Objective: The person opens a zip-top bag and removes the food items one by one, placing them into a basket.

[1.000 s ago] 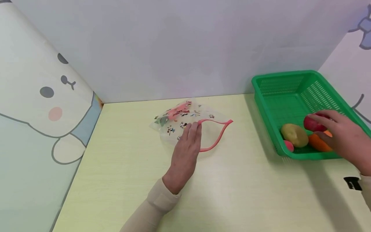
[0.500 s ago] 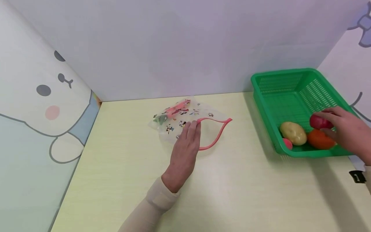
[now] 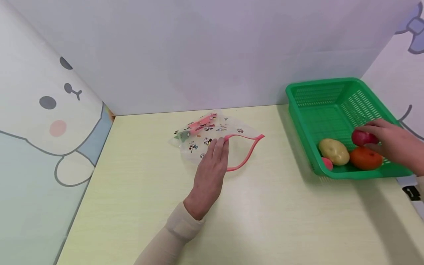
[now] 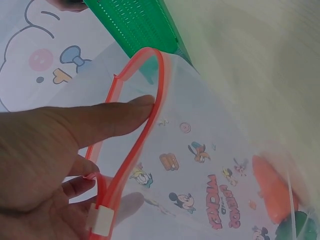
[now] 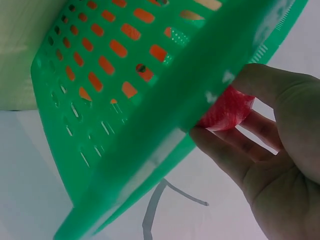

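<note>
My left hand (image 3: 208,176) holds the mouth of a clear zip bag (image 4: 200,175) with cartoon prints. In the left wrist view the thumb presses inside the red zip rim (image 4: 134,150), which gapes into a loop, and the fingers sit by the white slider (image 4: 103,220). Inside the bag show a red-orange thing (image 4: 275,192) and a green one (image 4: 300,227), blurred by the plastic. My right hand (image 3: 395,145) pinches a small red apple (image 3: 363,138) between thumb and fingers, over the front right part of the green basket (image 3: 301,127).
In the basket's front part lie a yellowish potato (image 3: 334,151), an orange-red round fruit (image 3: 366,159) and a pink round thing (image 3: 327,163). A pale wall (image 3: 198,55) closes off the back of the table (image 3: 149,213); a printed sheet (image 3: 33,147) rises at the left.
My right hand has lifted the red apple slightly and shifted back a little, so the orange-red fruit below shows more. The left hand and bag stay in place; the head view tilts slightly.
</note>
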The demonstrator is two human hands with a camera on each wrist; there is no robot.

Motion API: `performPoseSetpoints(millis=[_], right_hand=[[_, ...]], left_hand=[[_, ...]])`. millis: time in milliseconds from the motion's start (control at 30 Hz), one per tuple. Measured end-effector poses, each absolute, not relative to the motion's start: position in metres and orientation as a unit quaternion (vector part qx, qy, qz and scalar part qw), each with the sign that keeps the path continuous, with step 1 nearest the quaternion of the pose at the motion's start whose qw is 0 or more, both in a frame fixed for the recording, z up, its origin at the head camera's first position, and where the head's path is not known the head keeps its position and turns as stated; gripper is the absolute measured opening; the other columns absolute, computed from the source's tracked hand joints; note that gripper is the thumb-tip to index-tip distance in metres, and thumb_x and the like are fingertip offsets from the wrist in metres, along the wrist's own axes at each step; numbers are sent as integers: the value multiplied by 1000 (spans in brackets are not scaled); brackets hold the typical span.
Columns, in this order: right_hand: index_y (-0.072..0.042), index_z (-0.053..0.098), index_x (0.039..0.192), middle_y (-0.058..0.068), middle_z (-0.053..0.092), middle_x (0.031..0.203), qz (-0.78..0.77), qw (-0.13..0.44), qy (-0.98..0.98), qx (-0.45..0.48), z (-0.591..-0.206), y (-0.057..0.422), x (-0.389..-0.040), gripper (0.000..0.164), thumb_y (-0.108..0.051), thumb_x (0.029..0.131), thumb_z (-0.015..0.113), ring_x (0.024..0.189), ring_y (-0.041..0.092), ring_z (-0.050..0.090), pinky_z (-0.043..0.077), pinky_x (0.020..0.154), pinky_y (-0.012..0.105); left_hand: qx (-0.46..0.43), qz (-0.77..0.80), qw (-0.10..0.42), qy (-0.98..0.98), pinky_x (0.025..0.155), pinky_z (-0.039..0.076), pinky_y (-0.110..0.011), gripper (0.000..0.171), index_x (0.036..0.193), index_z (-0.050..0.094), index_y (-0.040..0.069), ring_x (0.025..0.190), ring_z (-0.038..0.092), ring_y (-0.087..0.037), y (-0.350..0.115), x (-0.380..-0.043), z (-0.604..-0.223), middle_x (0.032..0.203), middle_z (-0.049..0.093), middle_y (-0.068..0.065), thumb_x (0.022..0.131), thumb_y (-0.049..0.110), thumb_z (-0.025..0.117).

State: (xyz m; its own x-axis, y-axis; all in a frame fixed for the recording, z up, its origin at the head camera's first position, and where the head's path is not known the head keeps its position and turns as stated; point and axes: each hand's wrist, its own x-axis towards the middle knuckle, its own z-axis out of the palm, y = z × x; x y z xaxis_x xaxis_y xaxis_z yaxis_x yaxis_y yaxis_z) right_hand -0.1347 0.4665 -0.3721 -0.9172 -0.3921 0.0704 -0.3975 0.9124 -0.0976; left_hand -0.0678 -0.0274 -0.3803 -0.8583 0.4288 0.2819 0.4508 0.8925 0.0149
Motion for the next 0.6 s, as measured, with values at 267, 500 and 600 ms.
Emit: performPoseSetpoints(millis=[267,500,600], right_hand=[[19,67,111,36,58,106,56,-38,-980,187,-371,467,-146,48,20,67,86,92,51,59,60,67,61],[18,68,110,34,60,105,51,-47,-975,213,-374,467,-153,45,19,69,86,89,49,63,59,71,62],[16,69,110,32,61,106,50,-51,-972,224,-378,467,-158,43,17,70,87,89,48,64,59,72,62]], left_hand=[[-228,-36,124,-965,107,55,-36,89,158,40,-5,147,40,-34,-27,-67,-379,157,39,-18,83,-5,86],[-227,-37,124,-965,105,56,-35,88,158,40,-5,147,40,-34,-27,-67,-380,157,40,-18,83,-5,85],[-227,-34,130,-964,104,56,-35,87,158,40,-5,146,41,-34,-27,-67,-379,156,40,-18,84,-5,85]])
